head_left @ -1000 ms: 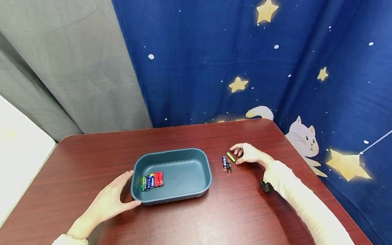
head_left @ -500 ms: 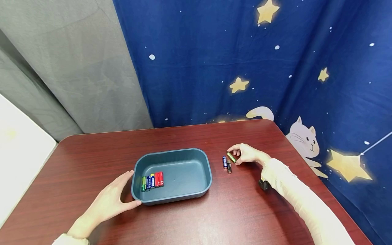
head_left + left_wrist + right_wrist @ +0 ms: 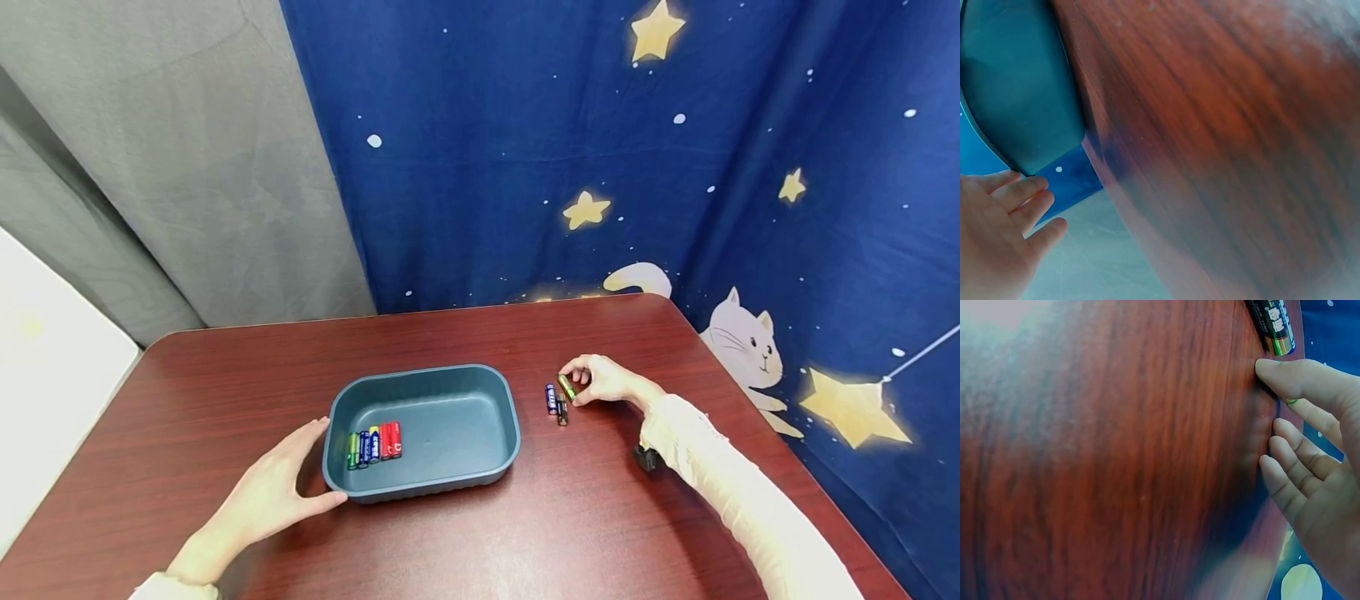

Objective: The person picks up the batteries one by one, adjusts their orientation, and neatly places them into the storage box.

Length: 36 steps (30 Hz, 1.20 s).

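A blue-grey plastic tray (image 3: 457,425) stands on the table; in it several batteries lie side by side at the left end: a green one (image 3: 353,451), two blue ones (image 3: 374,445) and two red ones (image 3: 391,440). My left hand (image 3: 266,496) (image 3: 1000,228) touches the tray's left end, thumb and fingers spread along the rim. Right of the tray, my right hand (image 3: 603,380) (image 3: 1322,450) pinches a green battery (image 3: 567,387) between thumb and index finger. Just left of it lie a blue battery (image 3: 551,399) and a black battery (image 3: 562,409). The fingers mostly hide the green one in the right wrist view.
The dark red wooden table (image 3: 480,550) runs back to a grey curtain (image 3: 187,167) and a blue star-patterned curtain (image 3: 487,167). Beneath the right sleeve shows a small black object (image 3: 647,457). A white surface (image 3: 52,383) borders the table at left.
My right thumb and index finger have closed in on the green battery, which has turned slightly and shifted a little. My left hand and the tray keep their places.
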Each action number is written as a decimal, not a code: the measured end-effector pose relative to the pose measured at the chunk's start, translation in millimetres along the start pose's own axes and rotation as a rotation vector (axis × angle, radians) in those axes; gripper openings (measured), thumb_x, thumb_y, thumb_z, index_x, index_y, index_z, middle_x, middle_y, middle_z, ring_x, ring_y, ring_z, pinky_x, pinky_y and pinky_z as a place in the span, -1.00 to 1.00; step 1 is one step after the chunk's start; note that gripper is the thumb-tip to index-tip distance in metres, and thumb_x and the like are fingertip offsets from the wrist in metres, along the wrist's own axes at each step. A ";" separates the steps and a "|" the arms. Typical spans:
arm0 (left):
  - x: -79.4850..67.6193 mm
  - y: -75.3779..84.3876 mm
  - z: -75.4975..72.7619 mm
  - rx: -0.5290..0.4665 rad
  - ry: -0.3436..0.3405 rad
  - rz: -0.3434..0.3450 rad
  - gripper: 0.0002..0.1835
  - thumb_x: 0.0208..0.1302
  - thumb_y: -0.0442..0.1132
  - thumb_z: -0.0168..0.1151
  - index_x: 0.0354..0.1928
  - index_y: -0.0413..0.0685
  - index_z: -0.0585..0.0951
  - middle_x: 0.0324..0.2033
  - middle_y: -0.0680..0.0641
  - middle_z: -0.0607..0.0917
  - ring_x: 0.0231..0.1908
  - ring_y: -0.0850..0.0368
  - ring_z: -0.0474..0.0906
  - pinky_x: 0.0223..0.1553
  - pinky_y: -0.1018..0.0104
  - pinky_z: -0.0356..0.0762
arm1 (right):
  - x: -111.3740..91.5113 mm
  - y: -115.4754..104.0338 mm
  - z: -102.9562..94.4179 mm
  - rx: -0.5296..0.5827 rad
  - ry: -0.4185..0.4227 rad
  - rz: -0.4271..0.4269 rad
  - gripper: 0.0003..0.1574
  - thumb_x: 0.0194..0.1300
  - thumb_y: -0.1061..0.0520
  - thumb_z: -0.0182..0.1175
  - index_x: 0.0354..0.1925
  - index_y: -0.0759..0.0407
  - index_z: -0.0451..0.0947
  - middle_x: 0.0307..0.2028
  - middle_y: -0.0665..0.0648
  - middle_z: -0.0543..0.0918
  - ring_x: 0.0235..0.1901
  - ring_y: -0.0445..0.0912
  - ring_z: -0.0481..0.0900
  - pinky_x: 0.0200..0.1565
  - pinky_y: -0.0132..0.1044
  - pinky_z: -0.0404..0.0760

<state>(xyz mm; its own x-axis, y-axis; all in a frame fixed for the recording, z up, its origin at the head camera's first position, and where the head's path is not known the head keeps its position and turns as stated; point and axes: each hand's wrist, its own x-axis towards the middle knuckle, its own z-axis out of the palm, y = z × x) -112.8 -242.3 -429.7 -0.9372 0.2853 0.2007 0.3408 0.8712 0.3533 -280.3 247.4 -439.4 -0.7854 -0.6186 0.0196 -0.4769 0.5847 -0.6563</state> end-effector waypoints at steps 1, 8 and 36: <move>0.0 0.1 0.1 -0.001 -0.001 -0.002 0.06 -0.21 0.40 0.26 0.27 -0.16 0.27 0.18 -0.19 0.37 0.16 -0.12 0.29 0.06 -0.14 0.33 | -0.9 0.1 0.4 0.003 0.008 0.001 -0.41 -0.25 0.29 0.42 -0.13 0.37 0.53 -0.42 0.20 0.49 -0.40 0.01 0.41 -0.33 -0.30 0.42; -0.2 -0.1 0.8 -0.013 -0.009 -0.009 0.07 -0.20 0.41 0.25 0.27 -0.16 0.26 0.19 -0.19 0.36 0.16 -0.12 0.28 0.06 -0.15 0.33 | -8.3 1.0 5.1 0.080 0.083 0.071 -0.45 -0.18 0.26 0.41 -0.14 0.36 0.50 -0.39 0.20 0.51 -0.39 -0.02 0.42 -0.29 -0.28 0.45; -1.0 1.3 0.0 -0.019 -0.028 -0.031 0.07 -0.18 0.41 0.23 0.29 -0.14 0.24 0.20 -0.20 0.34 0.17 -0.14 0.27 0.04 -0.19 0.33 | -2.2 -55.3 19.1 0.405 0.355 -0.037 -0.45 -0.04 0.42 0.30 -0.02 0.47 0.41 -0.29 0.32 0.55 -0.31 -0.07 0.54 -0.27 -0.42 0.56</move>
<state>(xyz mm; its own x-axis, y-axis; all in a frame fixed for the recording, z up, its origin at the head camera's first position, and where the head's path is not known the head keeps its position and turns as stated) -111.4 -241.4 -429.5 -0.9490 0.2694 0.1641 0.3126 0.8721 0.3765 -244.7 206.4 -417.5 -0.8897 -0.3783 0.2556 -0.3711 0.2732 -0.8875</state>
